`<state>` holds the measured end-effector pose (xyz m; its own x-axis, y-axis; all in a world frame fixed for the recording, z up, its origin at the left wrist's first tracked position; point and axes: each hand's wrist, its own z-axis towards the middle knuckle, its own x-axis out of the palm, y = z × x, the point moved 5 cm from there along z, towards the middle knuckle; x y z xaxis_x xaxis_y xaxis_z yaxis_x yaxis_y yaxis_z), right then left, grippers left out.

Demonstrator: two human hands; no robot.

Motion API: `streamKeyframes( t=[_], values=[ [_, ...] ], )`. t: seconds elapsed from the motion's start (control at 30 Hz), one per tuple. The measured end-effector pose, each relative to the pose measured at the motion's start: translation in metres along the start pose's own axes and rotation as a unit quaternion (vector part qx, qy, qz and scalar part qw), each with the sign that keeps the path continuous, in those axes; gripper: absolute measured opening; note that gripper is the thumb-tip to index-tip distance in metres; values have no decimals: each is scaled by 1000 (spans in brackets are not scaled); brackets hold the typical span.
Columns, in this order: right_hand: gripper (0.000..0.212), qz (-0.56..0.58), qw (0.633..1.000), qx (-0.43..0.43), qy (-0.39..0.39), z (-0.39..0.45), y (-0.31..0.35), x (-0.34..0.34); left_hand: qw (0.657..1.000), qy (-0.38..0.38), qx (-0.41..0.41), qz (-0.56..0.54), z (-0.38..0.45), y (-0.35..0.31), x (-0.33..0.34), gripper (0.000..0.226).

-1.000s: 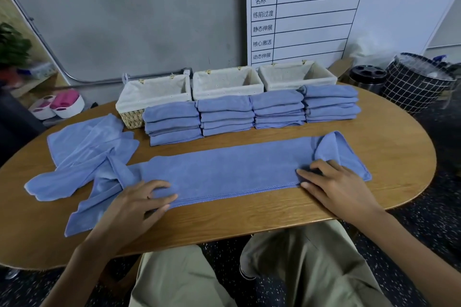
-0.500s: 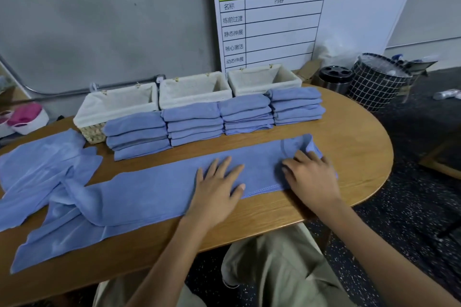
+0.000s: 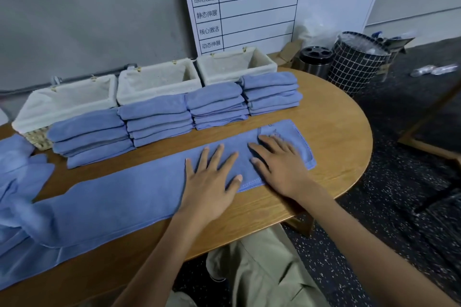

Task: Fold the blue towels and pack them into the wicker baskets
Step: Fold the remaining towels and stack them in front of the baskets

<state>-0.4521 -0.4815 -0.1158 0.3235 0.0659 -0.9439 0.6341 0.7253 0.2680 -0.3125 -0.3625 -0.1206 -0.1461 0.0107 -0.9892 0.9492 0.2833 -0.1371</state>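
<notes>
Both hands flat, fingers spread: left hand (image 3: 212, 182) and right hand (image 3: 279, 167) press the long blue towel (image 3: 119, 197) at centre-right on the desk (image 3: 336, 132); smooth outward, align edges before folding toward the baskets (image 3: 159, 80).

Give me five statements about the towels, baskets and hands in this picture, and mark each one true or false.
1. Both hands lie flat on the long towel. True: left hand and right hand, fingers straight.
2. The three wicker baskets are full of towels. False: only their white liners show.
3. Four stacks of folded towels stand in front of the baskets. True.
4. The left hand grips a folded towel. False: it presses on the long towel.
5. The long towel's right end is folded over. True.
</notes>
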Motion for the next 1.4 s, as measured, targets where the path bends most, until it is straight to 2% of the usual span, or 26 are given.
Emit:
streamKeyframes(
  t=[0.1, 0.23, 0.37, 0.43, 0.5, 0.57, 0.63, 0.7, 0.8, 0.9, 1.0, 1.07, 1.17, 1.2, 1.27, 1.4],
  values=[
    [82, -23, 998, 13, 57, -1, -7, 6, 999, 9, -29, 16, -15, 34, -1, 80],
    [87, -34, 995, 32, 87, -3, -16, 2, 995, -17, -90, 32, -53, 103, -8, 89],
    [91, -39, 993, 52, 94, -6, -24, -1, 983, -28, -180, 39, -99, 171, -17, 99],
    [93, -63, 991, 63, 96, -6, -22, -3, 979, -27, -198, 27, -110, 183, -19, 106],
    [91, -88, 993, 58, 55, -3, -3, -9, 979, -24, -202, 23, -106, 179, -17, 109],
    [84, -66, 997, 9, 26, 3, 40, -9, 979, -26, -202, 10, -87, 163, -16, 100],
    [85, -27, 996, -55, 68, 12, 88, 7, 982, -22, -188, -11, -66, 141, -14, 78],
    [95, -27, 989, -91, 116, 18, 116, 30, 986, -20, -163, -24, -54, 124, -15, 69],
    [105, -44, 987, -95, 126, 25, 102, 42, 988, -27, -147, -37, -62, 140, -18, 65],
    [90, -56, 985, -104, 127, 25, 77, 34, 991, -35, -126, -39, -93, 184, -24, 65],
    [81, -78, 980, -120, 135, 26, 79, 28, 987, -77, -49, -131, -121, 213, -39, 75],
    [76, -71, 985, -141, 72, 30, 98, 23, 974, -129, -25, -183, -136, 230, -54, 64],
    [56, 37, 979, -193, -50, 29, 151, 16, 937, -253, -75, -228, -157, 277, -84, 29],
    [50, 76, 973, -210, -62, 27, 175, 17, 923, -282, -107, -240, -165, 297, -90, 23],
    [46, 130, 963, -235, -37, 24, 229, 23, 903, -307, -153, -260, -179, 332, -93, 21],
    [48, 159, 946, -279, 35, 30, 331, 50, 881, -297, -179, -323, -194, 361, -72, 30]
  ],
)
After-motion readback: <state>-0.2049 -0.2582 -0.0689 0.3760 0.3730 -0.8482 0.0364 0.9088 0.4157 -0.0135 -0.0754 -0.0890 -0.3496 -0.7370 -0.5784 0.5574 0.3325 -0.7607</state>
